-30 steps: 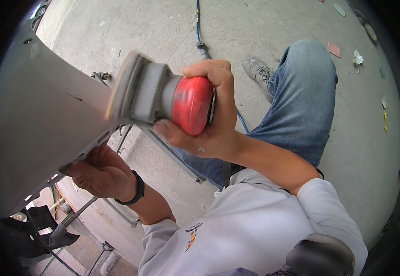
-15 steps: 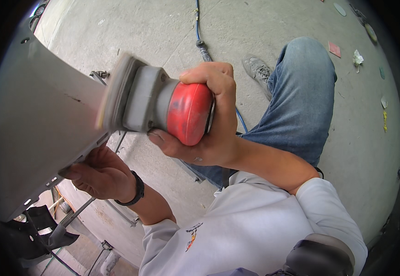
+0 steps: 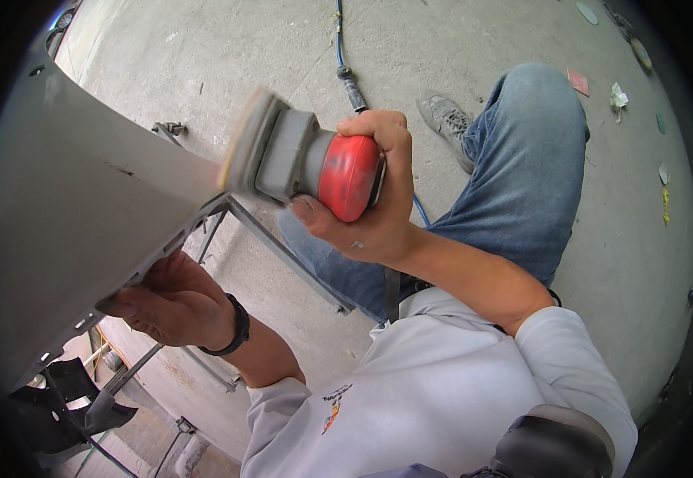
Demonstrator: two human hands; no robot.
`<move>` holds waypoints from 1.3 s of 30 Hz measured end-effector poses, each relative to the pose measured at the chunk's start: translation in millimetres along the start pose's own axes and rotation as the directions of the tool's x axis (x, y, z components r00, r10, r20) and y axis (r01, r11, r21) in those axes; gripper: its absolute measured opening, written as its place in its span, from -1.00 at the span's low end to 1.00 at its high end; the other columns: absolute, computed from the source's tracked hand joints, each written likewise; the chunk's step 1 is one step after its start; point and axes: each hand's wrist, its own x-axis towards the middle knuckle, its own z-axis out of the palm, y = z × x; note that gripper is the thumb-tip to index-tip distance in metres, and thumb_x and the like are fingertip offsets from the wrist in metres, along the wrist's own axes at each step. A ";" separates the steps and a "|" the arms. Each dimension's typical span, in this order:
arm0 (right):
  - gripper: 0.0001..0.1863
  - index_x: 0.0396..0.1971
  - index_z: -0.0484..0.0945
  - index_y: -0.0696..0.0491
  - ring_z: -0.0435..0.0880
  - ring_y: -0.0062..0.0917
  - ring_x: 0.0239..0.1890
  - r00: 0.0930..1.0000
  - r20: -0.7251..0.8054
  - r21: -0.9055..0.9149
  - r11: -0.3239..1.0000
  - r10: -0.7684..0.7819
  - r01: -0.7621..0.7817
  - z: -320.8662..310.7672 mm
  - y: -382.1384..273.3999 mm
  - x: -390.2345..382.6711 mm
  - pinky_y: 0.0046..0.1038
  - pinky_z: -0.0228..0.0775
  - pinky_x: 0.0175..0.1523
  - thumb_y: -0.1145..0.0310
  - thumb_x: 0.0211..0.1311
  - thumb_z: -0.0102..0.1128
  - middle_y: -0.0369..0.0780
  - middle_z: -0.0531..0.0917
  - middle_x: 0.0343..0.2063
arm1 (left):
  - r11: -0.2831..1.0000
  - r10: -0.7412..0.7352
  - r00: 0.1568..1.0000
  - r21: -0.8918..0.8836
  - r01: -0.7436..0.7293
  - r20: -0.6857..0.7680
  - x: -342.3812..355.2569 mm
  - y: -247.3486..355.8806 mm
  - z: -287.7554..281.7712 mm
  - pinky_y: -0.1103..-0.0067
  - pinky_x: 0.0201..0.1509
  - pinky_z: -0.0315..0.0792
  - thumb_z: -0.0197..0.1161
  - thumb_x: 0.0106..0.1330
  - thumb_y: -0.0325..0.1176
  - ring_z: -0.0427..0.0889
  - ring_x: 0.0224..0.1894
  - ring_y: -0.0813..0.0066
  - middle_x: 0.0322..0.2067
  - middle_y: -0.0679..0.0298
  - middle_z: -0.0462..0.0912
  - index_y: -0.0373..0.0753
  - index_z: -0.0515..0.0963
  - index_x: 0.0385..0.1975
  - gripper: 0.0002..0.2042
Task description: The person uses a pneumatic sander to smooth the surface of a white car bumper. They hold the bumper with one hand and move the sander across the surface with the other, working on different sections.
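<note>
Right hand (image 3: 374, 211): grip closed round red-capped sander (image 3: 311, 163), grey body, pad flat against edge of grey panel (image 3: 68, 215). Left hand (image 3: 175, 303): grip closed on panel's lower edge, fingers curled under; black wristband (image 3: 237, 328). Panel sat on metal stand (image 3: 283, 251). Blue air hose (image 3: 345, 48) ran across concrete floor (image 3: 442, 40) behind sander, w/ paper scraps (image 3: 617, 97) at far right.
</note>
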 end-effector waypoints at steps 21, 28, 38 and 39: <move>-0.19 0.08 0.57 -0.16 0.45 -0.52 -0.32 0.997 0.009 0.117 0.991 -0.074 0.072 -4.9 -18.3 -2.8 -0.52 0.42 -0.38 0.08 -0.26 0.83 -0.18 0.38 -0.13 | 0.990 0.062 0.993 0.130 -0.049 -0.103 -4.1 5.3 15.8 0.49 -0.02 0.63 0.06 0.64 0.07 0.72 -0.05 0.46 0.05 0.16 0.70 -0.18 0.50 0.29 -0.51; -0.22 0.05 0.58 -0.13 0.46 -0.56 -0.39 0.998 0.016 0.054 0.997 -0.062 0.062 -6.1 -9.6 4.8 -0.53 0.41 -0.43 0.07 -0.25 0.82 -0.16 0.37 -0.13 | 0.999 -0.004 0.996 0.053 0.009 -0.088 0.2 9.4 13.8 0.45 0.03 0.63 0.05 0.65 0.06 0.71 -0.04 0.46 0.05 0.16 0.69 -0.18 0.47 0.30 -0.52; -0.19 0.08 0.57 -0.13 0.48 -0.52 -0.36 0.995 0.092 0.109 0.993 -0.045 0.035 -15.6 -17.3 11.8 -0.49 0.47 -0.38 0.08 -0.26 0.83 -0.17 0.36 -0.13 | 0.998 0.039 0.999 0.046 -0.039 -0.008 -1.2 10.5 10.5 0.33 0.15 0.66 0.12 0.62 0.03 0.73 0.05 0.36 0.14 0.18 0.67 -0.06 0.45 0.37 -0.54; -0.17 0.09 0.56 -0.11 0.47 -0.50 -0.33 0.994 0.077 0.091 0.994 -0.075 0.068 -15.2 -11.6 9.8 -0.47 0.46 -0.36 0.08 -0.26 0.83 -0.17 0.36 -0.12 | 0.998 0.036 0.999 0.044 -0.035 -0.012 -1.0 10.7 8.4 0.32 0.16 0.66 0.13 0.61 0.03 0.73 0.07 0.35 0.15 0.18 0.67 -0.05 0.45 0.37 -0.53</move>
